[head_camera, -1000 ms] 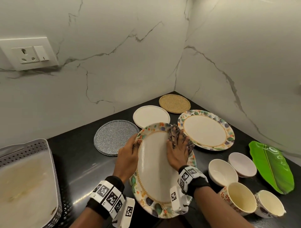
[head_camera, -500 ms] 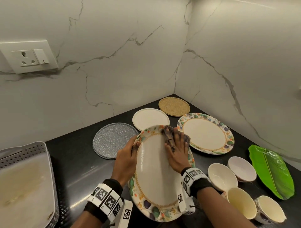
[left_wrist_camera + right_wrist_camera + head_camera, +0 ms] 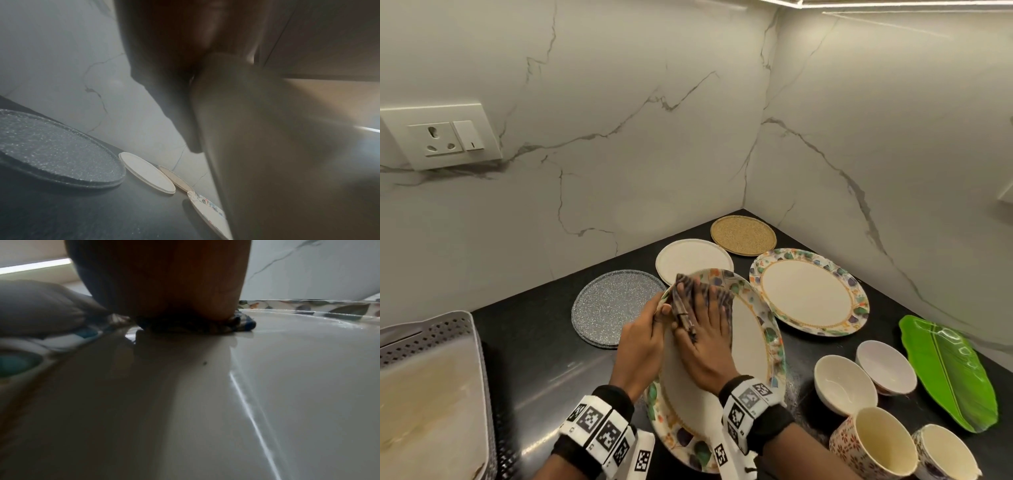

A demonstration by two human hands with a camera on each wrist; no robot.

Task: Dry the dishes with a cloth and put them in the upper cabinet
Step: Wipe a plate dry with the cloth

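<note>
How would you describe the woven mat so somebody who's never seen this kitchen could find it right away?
Start at the corner where the two marble walls meet above the black counter. The round woven mat lies flat on the counter, the item nearest that corner, just behind the plain white plate. It is the only golden-brown, grainy-textured disc; its neighbours are white, floral-rimmed or grey speckled.

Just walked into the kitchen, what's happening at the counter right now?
A person is drying a floral plate. The left hand grips its rim, tilting it up, while the right hand presses a cloth flat against its face. Other plates, bowls and cups sit on the counter.
</note>
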